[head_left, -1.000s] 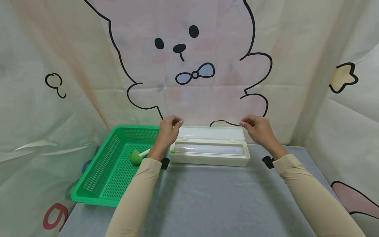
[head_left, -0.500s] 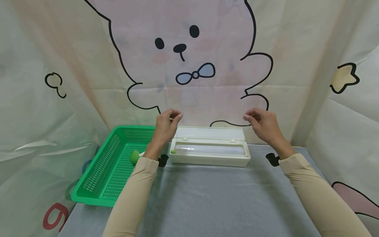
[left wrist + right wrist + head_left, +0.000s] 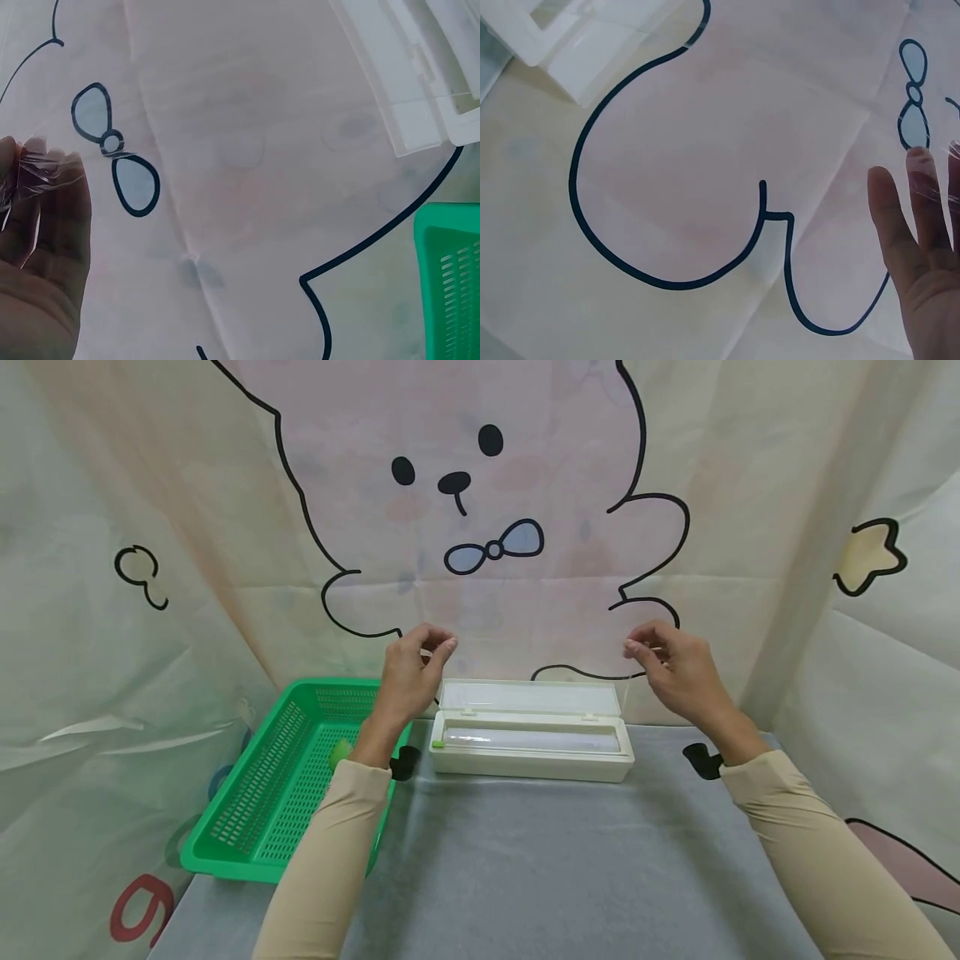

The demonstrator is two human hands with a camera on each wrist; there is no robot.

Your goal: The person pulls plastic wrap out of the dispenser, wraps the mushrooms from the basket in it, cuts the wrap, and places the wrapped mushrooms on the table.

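Note:
Raised above the table, my left hand (image 3: 408, 672) pinches clear cling film (image 3: 49, 172), which is bunched and wrinkled between its fingertips in the left wrist view. Opposite it, my right hand (image 3: 675, 677) pinches with thumb and fingers; glints of the film show at its fingertips in the right wrist view. The sheet between the hands is nearly invisible in the head view. Below and between them stands a white cling film dispenser (image 3: 532, 764). Its lid (image 3: 532, 696) is tipped back, showing the film roll (image 3: 532, 740) and a small green slider (image 3: 438, 744).
A green perforated basket (image 3: 225, 867) sits left of the dispenser, partly behind the left forearm. Inside it lies a green rounded thing (image 3: 339, 752), mostly hidden by the arm. Grey cloth (image 3: 555, 868) covers the table. A printed curtain (image 3: 562, 610) hangs close behind the dispenser.
Both hands have risen and spread apart, the left one moving left and the right one moving right. The dispenser and basket have stayed in place.

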